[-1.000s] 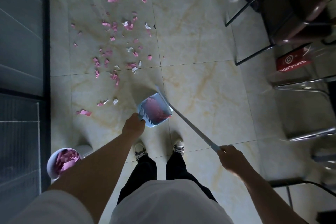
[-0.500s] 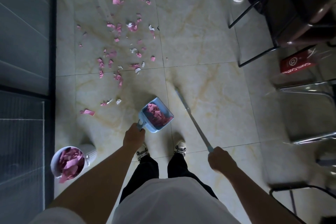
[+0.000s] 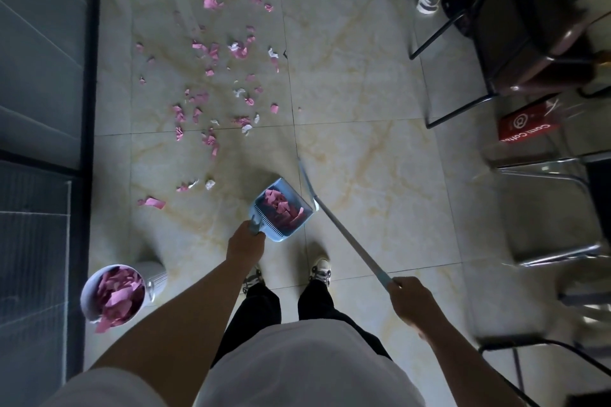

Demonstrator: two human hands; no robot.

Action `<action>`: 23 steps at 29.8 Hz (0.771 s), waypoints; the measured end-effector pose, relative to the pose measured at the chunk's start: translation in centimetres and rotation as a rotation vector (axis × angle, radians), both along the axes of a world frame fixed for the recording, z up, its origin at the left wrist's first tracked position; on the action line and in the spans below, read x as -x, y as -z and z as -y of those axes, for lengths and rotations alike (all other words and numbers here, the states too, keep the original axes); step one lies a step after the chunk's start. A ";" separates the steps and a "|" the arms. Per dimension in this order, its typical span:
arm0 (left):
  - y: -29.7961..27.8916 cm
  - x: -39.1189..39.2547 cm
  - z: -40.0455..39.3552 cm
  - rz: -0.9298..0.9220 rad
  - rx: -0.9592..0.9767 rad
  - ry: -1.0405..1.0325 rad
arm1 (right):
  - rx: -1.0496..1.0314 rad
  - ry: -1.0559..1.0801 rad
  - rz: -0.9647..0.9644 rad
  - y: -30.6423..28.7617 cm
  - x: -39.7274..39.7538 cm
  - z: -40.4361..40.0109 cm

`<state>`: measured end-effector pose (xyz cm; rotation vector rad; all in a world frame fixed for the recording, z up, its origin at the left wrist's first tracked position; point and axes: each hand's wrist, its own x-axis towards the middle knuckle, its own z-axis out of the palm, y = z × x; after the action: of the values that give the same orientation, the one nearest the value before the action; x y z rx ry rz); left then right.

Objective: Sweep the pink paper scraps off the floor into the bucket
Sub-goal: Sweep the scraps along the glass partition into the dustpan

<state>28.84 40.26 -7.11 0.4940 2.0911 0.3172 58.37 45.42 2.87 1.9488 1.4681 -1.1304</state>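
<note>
- Far left, by the dark glass door (image 3: 43,76), the bucket (image 3: 86,299) stands on the floor (image 3: 380,109), already heaped with pink paper; one piece hangs over its near rim. It sits just left of the person's left arm.
- Ahead of it, the pink paper scraps (image 3: 211,53) lie scattered over the tiles with a few white bits among them, well apart from the bucket. A lone larger piece (image 3: 152,202) lies nearest the door.
- The left hand (image 3: 246,241) grips the handle of the blue dustpan (image 3: 284,210), fingers curled round it. The pan holds a load of pink pieces, and compared with a second ago it has been tipped back, so the load has settled toward the handle end.
- To its right, the broom (image 3: 344,235) has swung clear of the pan and its head end now points away across the floor.
- The right hand (image 3: 411,299) is clamped round the top of the broom handle.
- Far right stand a dark chair (image 3: 529,10) and a red paper bag (image 3: 525,127).
- My reading: one batch is gathered, the next move is carrying the pan left to tip it into the bucket, and much sweeping remains.
</note>
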 end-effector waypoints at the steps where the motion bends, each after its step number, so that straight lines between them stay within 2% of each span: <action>1: -0.4 0.0 0.1 0.012 -0.014 -0.044 | -0.038 0.010 -0.008 -0.2 -0.3 -0.2; 7: -1.7 -0.6 0.8 0.112 -0.074 -0.348 | -0.104 0.110 0.013 1.4 -1.6 -2.5; 10: -3.2 -1.2 2.0 0.150 -0.122 -0.471 | -0.100 -0.014 0.045 1.9 -1.0 -3.6; 11: -3.6 -1.4 2.4 0.184 -0.137 -0.514 | -0.091 0.009 0.039 2.2 -0.8 -3.8; 18: -7.9 -4.0 8.7 0.415 -0.302 -0.808 | 0.050 0.211 -0.184 4.0 -0.2 -5.2; 20: -8.8 -5.1 10.2 0.474 -0.339 -0.844 | 0.092 0.178 -0.222 4.0 0.2 -5.3; 23: -11.3 -7.5 13.6 0.465 -0.428 -0.949 | 0.218 0.106 -0.264 2.8 1.1 -3.8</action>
<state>36.34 26.64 4.15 -0.3587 1.6553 1.3046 57.26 49.24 0.08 1.7963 1.3134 -1.5755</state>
